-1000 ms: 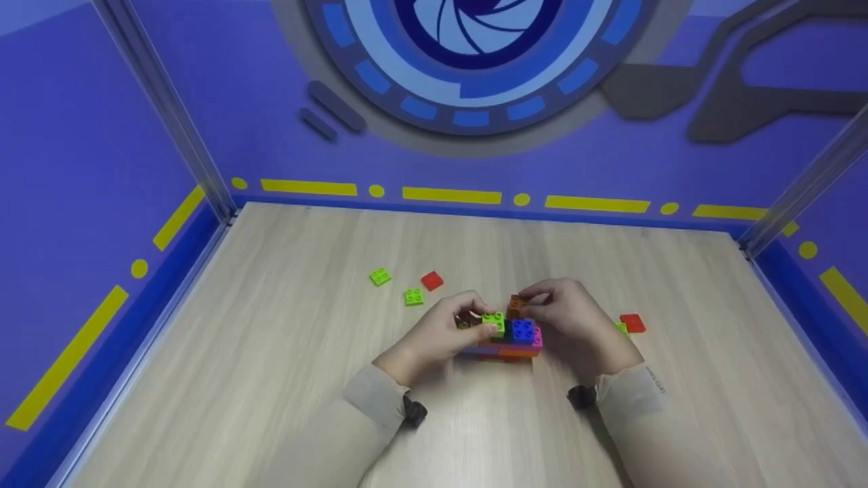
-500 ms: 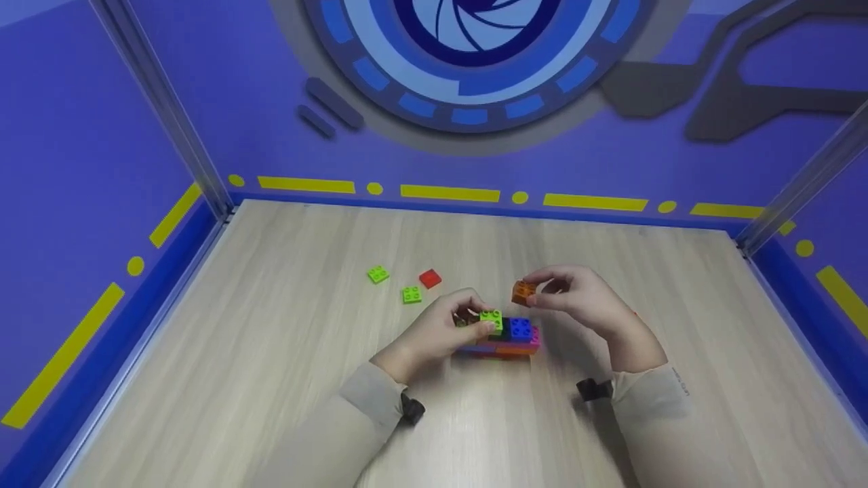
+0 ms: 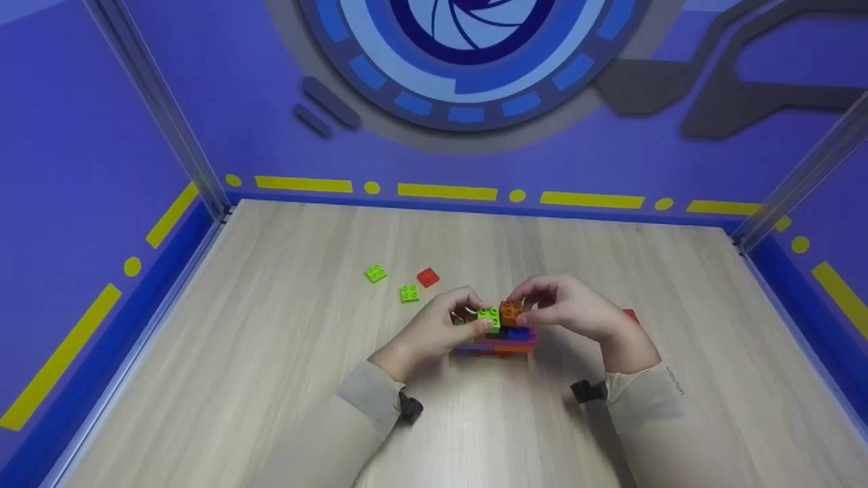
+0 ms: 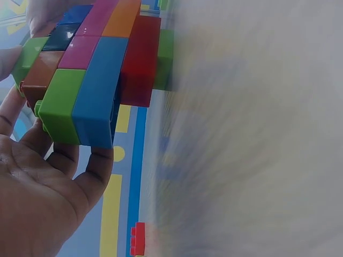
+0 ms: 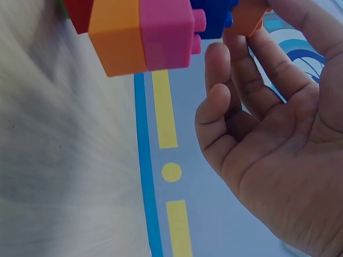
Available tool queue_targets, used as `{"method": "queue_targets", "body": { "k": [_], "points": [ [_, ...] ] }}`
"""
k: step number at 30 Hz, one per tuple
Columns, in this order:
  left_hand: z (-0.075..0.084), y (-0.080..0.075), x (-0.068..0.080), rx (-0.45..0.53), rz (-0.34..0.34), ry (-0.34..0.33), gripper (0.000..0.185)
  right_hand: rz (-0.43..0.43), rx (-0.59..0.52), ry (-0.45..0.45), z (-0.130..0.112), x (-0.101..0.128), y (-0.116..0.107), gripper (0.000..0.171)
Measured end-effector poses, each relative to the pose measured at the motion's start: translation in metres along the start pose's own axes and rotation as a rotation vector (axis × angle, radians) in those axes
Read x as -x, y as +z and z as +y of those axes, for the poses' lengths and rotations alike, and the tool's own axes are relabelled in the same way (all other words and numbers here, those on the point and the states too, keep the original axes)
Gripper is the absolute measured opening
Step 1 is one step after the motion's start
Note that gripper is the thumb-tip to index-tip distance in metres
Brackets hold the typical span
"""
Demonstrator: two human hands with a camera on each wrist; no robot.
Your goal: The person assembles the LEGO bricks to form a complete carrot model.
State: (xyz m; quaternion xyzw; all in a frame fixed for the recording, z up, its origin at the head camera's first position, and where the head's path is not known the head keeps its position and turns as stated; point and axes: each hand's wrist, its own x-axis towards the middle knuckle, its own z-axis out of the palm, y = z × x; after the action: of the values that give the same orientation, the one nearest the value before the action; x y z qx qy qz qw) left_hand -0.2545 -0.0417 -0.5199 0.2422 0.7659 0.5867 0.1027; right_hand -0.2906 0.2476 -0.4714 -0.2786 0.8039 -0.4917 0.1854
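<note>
Presently pinching an orange brick (image 3: 511, 313) over a blue brick (image 3: 519, 333) with right hand (image 3: 576, 308), gripping the stack (image 3: 505, 343) with left hand (image 3: 437, 329). Seeing a green end brick (image 4: 63, 99) clearly only from left wrist; from head, 2 loose green bricks (image 3: 409, 293) on the counter (image 3: 271, 339).

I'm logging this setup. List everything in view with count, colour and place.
Brick build: 1, multicoloured, in the left hand
Held brick: 1, orange, in the right hand
Green bricks: 2, lime, beyond the left hand
Red bricks: 2, red, one near the greens, one partly hidden at right
Table: 1, pale wood, beneath
Wall panels: 3, purple, back and sides
Emblem: 1, blue, back panel
Posts: 2, grey, back corners
Sleeves: 2, beige, both arms
Wrist pieces: 2, black, sleeve ends
Hands: 2, bare, mid-table
</note>
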Motion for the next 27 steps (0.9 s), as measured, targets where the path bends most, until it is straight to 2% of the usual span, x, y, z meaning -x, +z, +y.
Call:
{"method": "queue_targets", "body": {
  "k": [5, 10, 16, 19, 24, 27],
  "points": [
    [-0.001, 0.000, 0.000, 0.006, -0.003, 0.000, 0.020, -0.036, -0.023, 0.002, -0.001, 0.000, 0.003, 0.032],
    [0.000, 0.001, 0.000, 0.012, -0.001, 0.001, 0.020, -0.029, -0.057, 0.011, -0.003, 0.001, 0.010, 0.029],
    [-0.002, 0.003, -0.001, 0.005, 0.001, 0.012, 0.021, 0.082, -0.032, 0.040, 0.001, 0.013, 0.028, 0.026],
    [-0.002, 0.003, 0.000, 0.008, 0.003, 0.011, 0.020, 0.144, -0.057, 0.070, 0.005, 0.020, 0.040, 0.030],
    [-0.001, 0.001, 0.000, 0.006, 0.003, 0.009, 0.021, 0.231, -0.197, 0.131, 0.006, 0.026, 0.060, 0.037],
    [0.000, 0.001, 0.001, -0.005, 0.006, 0.017, 0.022, 0.273, -0.266, 0.130, 0.005, 0.025, 0.068, 0.038]
  ]
}}
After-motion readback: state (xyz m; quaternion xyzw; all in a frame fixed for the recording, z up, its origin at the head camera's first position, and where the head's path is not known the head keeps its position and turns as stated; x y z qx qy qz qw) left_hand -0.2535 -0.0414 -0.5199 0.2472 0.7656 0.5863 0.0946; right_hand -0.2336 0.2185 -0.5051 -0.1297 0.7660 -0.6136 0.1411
